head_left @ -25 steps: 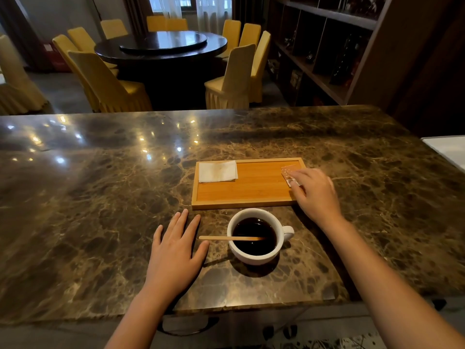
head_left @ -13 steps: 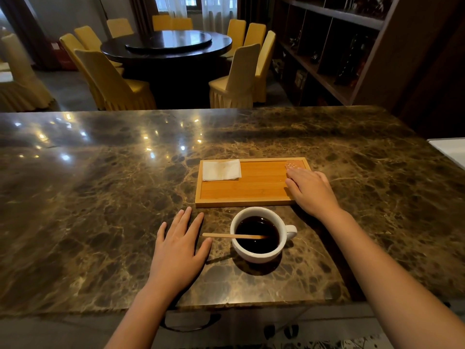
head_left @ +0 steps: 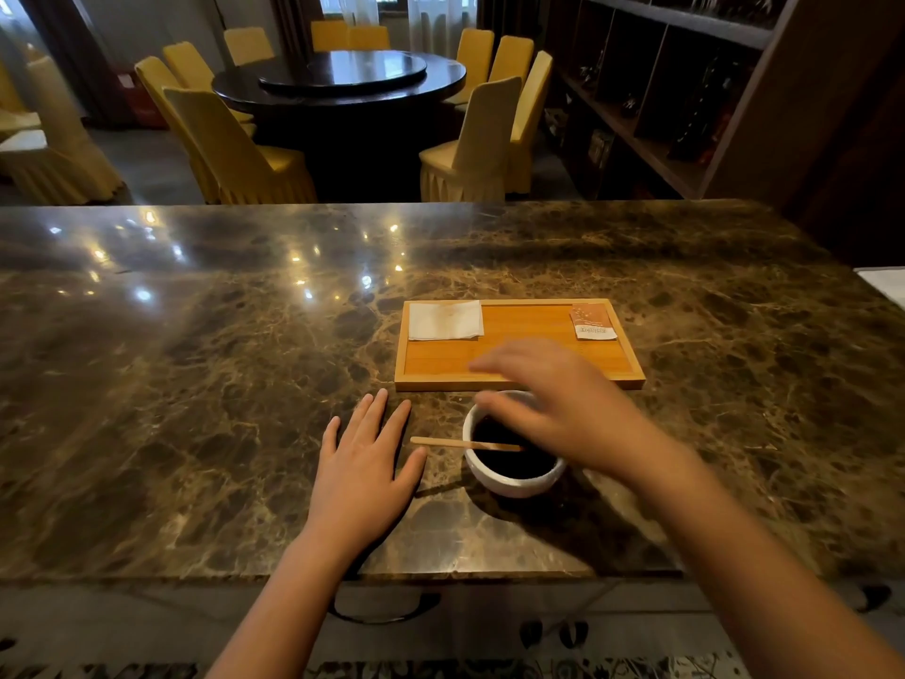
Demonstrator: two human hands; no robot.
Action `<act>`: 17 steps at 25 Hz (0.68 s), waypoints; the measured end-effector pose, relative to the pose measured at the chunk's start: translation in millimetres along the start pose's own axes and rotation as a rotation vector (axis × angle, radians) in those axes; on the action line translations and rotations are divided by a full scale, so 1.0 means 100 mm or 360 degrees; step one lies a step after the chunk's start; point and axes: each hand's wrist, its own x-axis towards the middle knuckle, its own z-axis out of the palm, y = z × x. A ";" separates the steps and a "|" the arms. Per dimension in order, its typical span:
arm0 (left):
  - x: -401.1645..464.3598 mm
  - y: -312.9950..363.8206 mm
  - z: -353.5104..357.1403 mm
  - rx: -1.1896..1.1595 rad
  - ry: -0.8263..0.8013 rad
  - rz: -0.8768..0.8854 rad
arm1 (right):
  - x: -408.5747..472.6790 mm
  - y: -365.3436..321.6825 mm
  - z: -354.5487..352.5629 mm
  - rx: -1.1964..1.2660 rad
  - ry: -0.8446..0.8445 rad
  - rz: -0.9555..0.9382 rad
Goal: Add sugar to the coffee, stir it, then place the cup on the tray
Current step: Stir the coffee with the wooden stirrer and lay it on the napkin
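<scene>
A white cup [head_left: 509, 482] of black coffee stands on the marble counter [head_left: 196, 384], just in front of a wooden tray [head_left: 519, 357]. A wooden stir stick [head_left: 440, 442] lies across the cup's left rim with one end in the coffee. An orange sugar packet [head_left: 591, 322] lies in the tray's far right corner. My right hand [head_left: 553, 404], blurred, hovers over the cup's far right side with fingers spread and nothing in it. My left hand [head_left: 365, 463] lies flat on the counter, left of the cup.
A folded white napkin [head_left: 444, 320] lies in the tray's far left corner. Beyond the counter stand a round dark table [head_left: 343, 80] with yellow chairs and a dark shelf unit [head_left: 661, 90] at the right. A white surface [head_left: 886, 281] adjoins the counter's right end.
My right hand has left the sugar packet on the tray and swung back and left over the cup. The packet is now uncovered. My left hand has stayed flat.
</scene>
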 end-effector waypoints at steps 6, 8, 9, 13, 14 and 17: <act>0.00 -0.01 0.00 0.0003 -0.0061 0.0001 | -0.03 -0.38 0.40 -0.0360 0.0032 -0.0398; 0.00 -0.01 0.00 0.0001 -0.0039 0.0003 | -0.04 -0.37 0.44 -0.0267 0.0063 -0.0382; 0.00 0.00 0.00 -0.0001 -0.0021 0.0010 | -0.05 -0.36 0.42 -0.0196 0.0084 -0.0353; 0.00 -0.01 0.01 -0.0007 0.0004 0.0016 | -0.12 -0.21 0.15 0.0094 0.0325 -0.0107; 0.00 -0.02 0.01 -0.0006 0.0001 0.0014 | -0.15 -0.15 0.07 0.0160 0.0374 -0.0019; 0.00 -0.01 -0.01 -0.0016 -0.0006 0.0018 | -0.27 0.04 -0.12 0.0319 0.0490 0.0261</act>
